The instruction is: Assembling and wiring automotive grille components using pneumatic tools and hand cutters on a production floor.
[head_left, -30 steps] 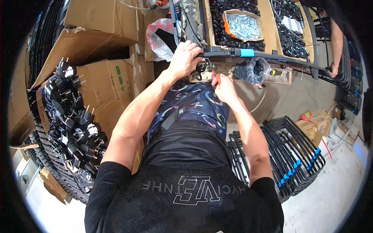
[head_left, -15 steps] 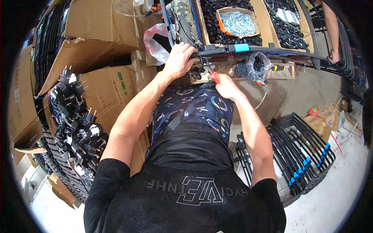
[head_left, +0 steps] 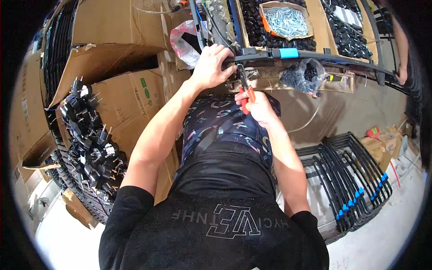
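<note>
My left hand (head_left: 211, 67) is closed round the left end of a black tubular frame (head_left: 326, 57), which carries a band of blue tape (head_left: 288, 53). Just to its right, my right hand (head_left: 260, 109) grips red-handled pliers (head_left: 245, 95). Both handles show, slightly spread. The pliers' dark jaws point up at the underside of the frame, close to my left fingertips. Whether the jaws pinch anything is too small to tell.
Beyond the frame lies an open box of screws (head_left: 288, 22) among black plastic parts (head_left: 353, 42). A clear bag of black pieces (head_left: 308, 74) sits below the frame. Power plugs (head_left: 92, 144) and cardboard boxes (head_left: 121, 103) stand left, stacked black frames (head_left: 351, 180) right. Another person's arm (head_left: 401, 54) reaches in.
My right hand has turned and drawn back a little, and both red handles of the pliers now show apart. My left hand keeps its hold on the frame. The whole view has shifted slightly.
</note>
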Available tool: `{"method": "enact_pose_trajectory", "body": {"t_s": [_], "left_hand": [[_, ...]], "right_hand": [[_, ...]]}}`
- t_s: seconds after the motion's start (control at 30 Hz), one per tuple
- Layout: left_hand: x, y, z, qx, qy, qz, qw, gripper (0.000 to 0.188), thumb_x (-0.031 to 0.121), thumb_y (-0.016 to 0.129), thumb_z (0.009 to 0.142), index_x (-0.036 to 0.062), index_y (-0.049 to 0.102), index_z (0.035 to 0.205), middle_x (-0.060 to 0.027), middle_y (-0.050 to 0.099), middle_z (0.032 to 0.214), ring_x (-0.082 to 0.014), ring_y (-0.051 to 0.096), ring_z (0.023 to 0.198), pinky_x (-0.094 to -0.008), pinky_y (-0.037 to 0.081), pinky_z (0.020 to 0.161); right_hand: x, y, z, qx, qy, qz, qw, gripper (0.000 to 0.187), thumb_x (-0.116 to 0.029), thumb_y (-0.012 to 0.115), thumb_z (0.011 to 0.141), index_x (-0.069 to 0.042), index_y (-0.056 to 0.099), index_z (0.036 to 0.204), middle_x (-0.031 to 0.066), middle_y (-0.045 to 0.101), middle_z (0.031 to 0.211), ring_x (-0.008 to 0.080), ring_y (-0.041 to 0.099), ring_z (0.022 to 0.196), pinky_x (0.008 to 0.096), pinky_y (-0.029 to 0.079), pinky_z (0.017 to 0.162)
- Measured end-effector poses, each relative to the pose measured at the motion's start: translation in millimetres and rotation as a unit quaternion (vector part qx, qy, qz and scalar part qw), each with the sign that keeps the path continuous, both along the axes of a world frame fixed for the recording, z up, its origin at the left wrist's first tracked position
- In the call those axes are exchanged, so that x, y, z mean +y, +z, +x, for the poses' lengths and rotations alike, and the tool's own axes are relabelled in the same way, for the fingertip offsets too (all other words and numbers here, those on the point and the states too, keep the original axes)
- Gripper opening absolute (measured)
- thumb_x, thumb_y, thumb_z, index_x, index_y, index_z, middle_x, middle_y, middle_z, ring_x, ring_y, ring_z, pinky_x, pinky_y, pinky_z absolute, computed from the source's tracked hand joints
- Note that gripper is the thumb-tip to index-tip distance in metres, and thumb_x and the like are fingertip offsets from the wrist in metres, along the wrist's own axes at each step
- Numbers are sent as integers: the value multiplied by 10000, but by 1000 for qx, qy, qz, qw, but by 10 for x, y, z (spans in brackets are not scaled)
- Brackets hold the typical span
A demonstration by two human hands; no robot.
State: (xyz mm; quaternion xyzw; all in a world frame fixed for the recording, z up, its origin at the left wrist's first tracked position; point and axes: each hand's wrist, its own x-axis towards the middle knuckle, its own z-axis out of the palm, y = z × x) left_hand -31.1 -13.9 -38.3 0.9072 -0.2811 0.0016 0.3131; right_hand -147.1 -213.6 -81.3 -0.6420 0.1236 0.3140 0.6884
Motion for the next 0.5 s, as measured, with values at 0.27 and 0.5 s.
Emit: {"method": "enact_pose_trajectory", "body": {"t_s": [0.27,0.5], "left_hand": [[-90,39,43,35,30,7,999,248,161,754,739,55,607,908,-112,565,858,-328,543,872,-410,411,778],[-69,31,154,18,63,1,998,263,155,759,712,54,607,900,-119,566,872,-332,549,880,-416,419,775]], "right_hand": [[181,-147,-60,40,-60,25,997,414,142,461,687,29,706,1001,106,682,928,180,635,806,284,514,723],[211,52,153,-10,-28,-201,979,452,134,459,688,22,701,1053,109,710,981,154,633,806,286,516,750]]}}
